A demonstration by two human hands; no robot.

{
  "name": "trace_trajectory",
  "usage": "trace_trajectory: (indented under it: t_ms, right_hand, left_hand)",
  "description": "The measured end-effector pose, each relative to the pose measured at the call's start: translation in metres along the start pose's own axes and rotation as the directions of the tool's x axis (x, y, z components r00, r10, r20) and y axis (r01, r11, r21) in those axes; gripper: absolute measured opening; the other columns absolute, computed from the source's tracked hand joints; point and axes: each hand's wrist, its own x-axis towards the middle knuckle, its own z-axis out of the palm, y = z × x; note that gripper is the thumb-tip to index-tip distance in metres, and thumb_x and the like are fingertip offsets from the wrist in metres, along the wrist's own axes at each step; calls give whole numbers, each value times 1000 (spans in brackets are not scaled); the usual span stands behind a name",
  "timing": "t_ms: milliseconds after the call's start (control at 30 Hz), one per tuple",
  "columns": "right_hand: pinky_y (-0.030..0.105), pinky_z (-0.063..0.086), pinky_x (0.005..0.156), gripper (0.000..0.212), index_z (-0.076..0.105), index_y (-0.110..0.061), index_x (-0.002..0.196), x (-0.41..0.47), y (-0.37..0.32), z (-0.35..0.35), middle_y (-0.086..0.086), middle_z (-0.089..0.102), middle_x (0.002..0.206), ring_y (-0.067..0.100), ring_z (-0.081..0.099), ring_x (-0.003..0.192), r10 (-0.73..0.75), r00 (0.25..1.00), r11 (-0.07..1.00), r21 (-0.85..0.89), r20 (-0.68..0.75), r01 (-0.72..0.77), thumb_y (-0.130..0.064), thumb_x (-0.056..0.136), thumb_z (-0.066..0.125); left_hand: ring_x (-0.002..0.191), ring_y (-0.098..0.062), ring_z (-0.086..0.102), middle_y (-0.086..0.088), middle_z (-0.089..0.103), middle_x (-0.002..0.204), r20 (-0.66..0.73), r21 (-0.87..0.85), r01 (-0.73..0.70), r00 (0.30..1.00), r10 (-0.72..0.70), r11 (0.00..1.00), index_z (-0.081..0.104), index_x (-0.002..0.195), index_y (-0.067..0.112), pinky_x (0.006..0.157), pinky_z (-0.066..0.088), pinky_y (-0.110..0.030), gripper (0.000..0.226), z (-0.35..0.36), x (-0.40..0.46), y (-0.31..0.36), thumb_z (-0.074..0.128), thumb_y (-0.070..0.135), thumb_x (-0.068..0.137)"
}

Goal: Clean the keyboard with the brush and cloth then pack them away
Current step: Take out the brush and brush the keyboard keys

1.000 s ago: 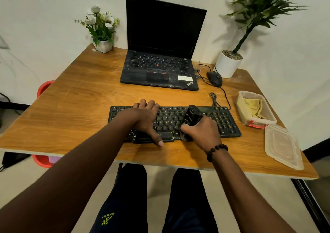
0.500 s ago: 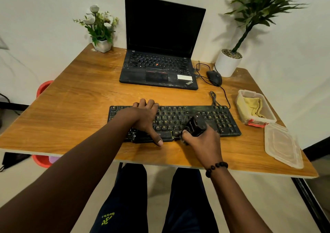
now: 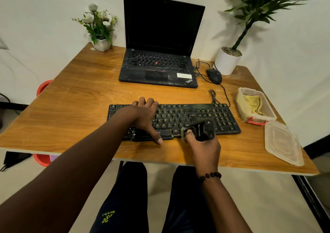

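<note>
My left hand [image 3: 144,115] lies across the left-centre of the keyboard [image 3: 180,118], fingertips curled over its far edge and thumb stretched down along the near edge by the space bar, pinning the board to the table [image 3: 75,107]. My right hand [image 3: 203,147] is wrapped round the black brush [image 3: 201,130], thumb on its upper face, and holds it at the near edge of the keyboard, right of the space bar. The pale bristles point left and down and seem to meet the bottom row of keys; motion blur keeps me from telling exactly where they touch.

Step in hand, as I judge it: brushing, the first part of the cleaning. The cloth [image 3: 254,104] sits folded in the open box [image 3: 257,117], just beside the right end of the keyboard, and the lid [image 3: 282,143] lies flat on the table nearer to me, touching or nearly touching the box. Wiping and packing away are therefore not yet done.

The next move calls for short strokes along and between the key rows, my left hand holding firm so the board does not slide. The right-hand block of keys lies close to the box, so strokes there should be kept from flicking dust onto the cloth. The keyboard cable [image 3: 213,96] loops off the far edge and should be kept out of the brush's path.
</note>
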Motion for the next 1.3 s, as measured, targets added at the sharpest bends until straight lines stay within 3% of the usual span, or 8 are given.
trace_trajectory:
  t_ms: [100, 267, 400, 567, 700, 867, 1033, 1300]
  right_hand:
    - [4, 41, 56, 22, 61, -27, 90, -8, 7, 4, -13, 64, 83, -3, 61, 78, 4, 998, 998, 69, -56, 0, -21, 76, 77]
    - [5, 41, 54, 20, 60, -27, 80, -20, 4, 4, -14, 63, 76, -3, 59, 69, -30, 992, 999, -27, 126, 34, -22, 73, 79]
    - [5, 38, 56, 22, 64, -24, 93, -9, 2, 10, -16, 62, 80, -1, 60, 77, 58, 997, 994, 96, -58, -53, -25, 76, 77]
    - [6, 44, 60, 23, 61, -27, 86, -17, 0, 12, -11, 64, 81, -8, 59, 72, -126, 977, 991, -28, 173, 133, -19, 74, 78]
    - [8, 41, 60, 21, 58, -29, 80, 6, -9, 9, -16, 61, 79, -3, 59, 77, -73, 997, 997, -34, -12, 72, -23, 74, 77]
    - [13, 41, 56, 17, 60, -25, 77, 0, -12, 12, -10, 64, 79, -1, 58, 72, -58, 968, 970, -216, 246, 113, -26, 71, 76]
    - [17, 42, 56, 18, 62, -23, 81, 22, -20, 11, -9, 64, 79, 5, 60, 74, -46, 993, 981, -183, 106, 65, -29, 72, 76]
    - [13, 38, 54, 18, 60, -24, 83, 18, -27, 25, -12, 61, 78, 0, 55, 71, -104, 974, 958, -243, 202, 153, -29, 73, 74]
  left_hand:
    - [145, -34, 6, -2, -2, 161, -1, -6, -1, 1000, 1, 1000, -4, 157, 17, 119, 16, -55, 149, 0, 0, -1, 72, 86, 49]
    - [144, -34, 8, -2, 1, 160, 1, 14, 4, 1000, -4, 1000, -4, 157, 16, 119, 17, -55, 149, -1, 0, 1, 72, 86, 49]
    - [145, -34, 7, -2, 0, 160, -3, -1, 8, 1000, -8, 1000, -4, 157, 18, 119, 17, -55, 148, 0, -1, 0, 72, 86, 49]
    - [144, -34, 8, -2, 1, 160, -10, 19, 5, 1000, -4, 1000, -3, 157, 16, 118, 18, -54, 147, 0, -2, 2, 73, 85, 51]
    - [144, -34, 7, -1, 1, 160, -9, -4, 5, 1000, -5, 1000, -1, 157, 17, 118, 17, -54, 146, 0, -2, 2, 74, 83, 51]
    - [144, -34, 7, -3, 0, 160, -1, 13, 8, 1000, -8, 1000, -2, 157, 16, 118, 17, -55, 147, -1, 0, 2, 74, 84, 51]
    - [143, -34, 9, -3, 4, 158, -7, -4, 3, 1000, -3, 1000, 1, 156, 16, 118, 18, -55, 145, 0, -2, 2, 74, 83, 51]
    - [144, -35, 8, -4, 2, 159, -7, 13, 4, 1000, -4, 1000, -1, 157, 15, 118, 17, -55, 145, -1, -2, 3, 73, 83, 53]
